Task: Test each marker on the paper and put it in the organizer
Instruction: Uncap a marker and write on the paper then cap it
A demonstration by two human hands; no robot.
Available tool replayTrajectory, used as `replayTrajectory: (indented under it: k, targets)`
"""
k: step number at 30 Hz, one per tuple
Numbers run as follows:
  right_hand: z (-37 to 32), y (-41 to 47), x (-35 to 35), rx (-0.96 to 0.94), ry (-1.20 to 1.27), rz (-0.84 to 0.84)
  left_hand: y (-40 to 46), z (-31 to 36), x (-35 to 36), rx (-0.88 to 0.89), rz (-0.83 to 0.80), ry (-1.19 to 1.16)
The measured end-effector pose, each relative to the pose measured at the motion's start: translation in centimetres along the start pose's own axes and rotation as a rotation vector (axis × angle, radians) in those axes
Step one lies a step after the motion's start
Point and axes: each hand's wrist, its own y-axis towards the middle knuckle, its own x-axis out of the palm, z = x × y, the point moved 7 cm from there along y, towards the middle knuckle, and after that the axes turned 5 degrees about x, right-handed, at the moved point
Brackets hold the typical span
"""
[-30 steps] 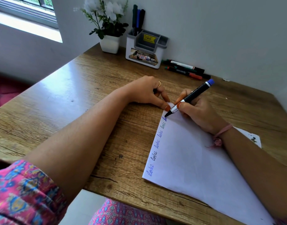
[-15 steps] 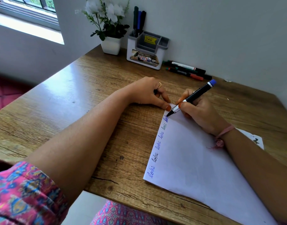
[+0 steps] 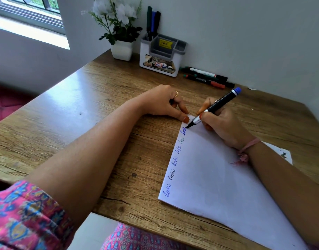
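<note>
A: Desk point(image 3: 83, 98) first, wooden, set into a wall corner. Paper point(image 3: 227, 186) lies skewed on its near right part, one corner pointing away from the person.

B: Organizer?

A: Organizer point(image 3: 161, 55) stands at the back against the wall, just right of a plant pot point(image 3: 121, 50). Three markers point(image 3: 152, 22) stand upright in its left rear slot; the other compartments look empty from this angle. A loose group of markers point(image 3: 207, 77) lies flat on the desk just right of it, long axes roughly along the wall.

B: Hands?

A: Left hand point(image 3: 164, 103) is curled, thumb pressing the paper's far corner to the desk. A dark object seems tucked under its fingers, perhaps the cap; cannot tell for certain. Right hand point(image 3: 221, 125) holds the blue marker point(image 3: 214, 107) in a writing grip, tip touching the paper at the far end of a row of blue scribbles point(image 3: 175, 161) along the left edge.

B: Relation that matters for the put-away?

A: Marker's long axis tilts up and away to the right, tail high, tip low towards the person's left. Organizer lies ahead and to the left of the right hand, well apart. Left hand is somewhat nearer to it, but the right one has the marker.

B: Judgement?

A: Test stroke underway. Next likely needs capping, then swinging the marker upright for the slot.
</note>
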Motion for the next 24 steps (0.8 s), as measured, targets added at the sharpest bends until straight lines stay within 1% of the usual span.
replayTrajectory:
  k: [5, 13, 15, 18, 20, 24]
  targets:
    - [0.2, 0.1, -0.1, 0.011, 0.019, 0.028, 0.0, 0.0, -0.1, 0.003, 0.001, 0.002]
    - [0.3, 0.1, 0.0, 0.004, 0.020, 0.004, 0.0, -0.2, 0.0, -0.004, 0.007, -0.005]
    - [0.5, 0.2, -0.2, 0.027, 0.110, 0.028, 0.0, -0.3, 0.0, -0.008, 0.019, -0.018]
    - [0.9, 0.4, -0.8, 0.068, 0.319, 0.108, 0.0, -0.2, -0.2, -0.019, 0.055, -0.041]
    - [0.9, 0.6, -1.1, 0.062, 0.403, 0.130, -0.1, -0.1, -0.3, -0.022, 0.073, -0.058]
    - [0.9, 0.7, -0.9, 0.049, 0.496, 0.039, -0.1, -0.1, -0.2, -0.018, 0.087, -0.090]
